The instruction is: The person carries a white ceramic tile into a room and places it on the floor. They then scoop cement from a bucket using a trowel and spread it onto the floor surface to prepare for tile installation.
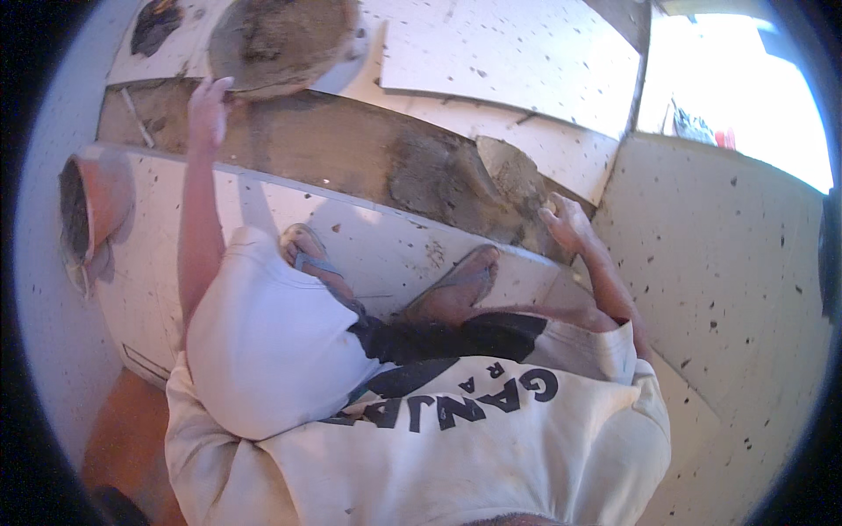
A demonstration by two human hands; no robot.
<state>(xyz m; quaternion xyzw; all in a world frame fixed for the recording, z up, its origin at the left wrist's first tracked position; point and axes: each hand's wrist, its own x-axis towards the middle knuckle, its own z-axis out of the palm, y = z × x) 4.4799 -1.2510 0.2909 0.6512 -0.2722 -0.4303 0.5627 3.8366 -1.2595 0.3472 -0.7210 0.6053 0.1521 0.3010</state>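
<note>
My left hand (210,114) grips the near rim of a round, mortar-caked pan (307,66) at the top left. My right hand (566,223) is closed on the handle of a trowel (504,167), its mud-coated blade over the muddy strip (333,145), where wet grey mortar is spread toward the right end. A thin pale stick (139,117) lies on that strip's left end.
White boards (500,53) lie beyond the strip. A tipped orange bucket (105,206) holding grey material is at left. My sandalled feet are on the speckled white surface (158,307). A speckled wall (719,280) rises at right, below a bright opening with small items on its ledge.
</note>
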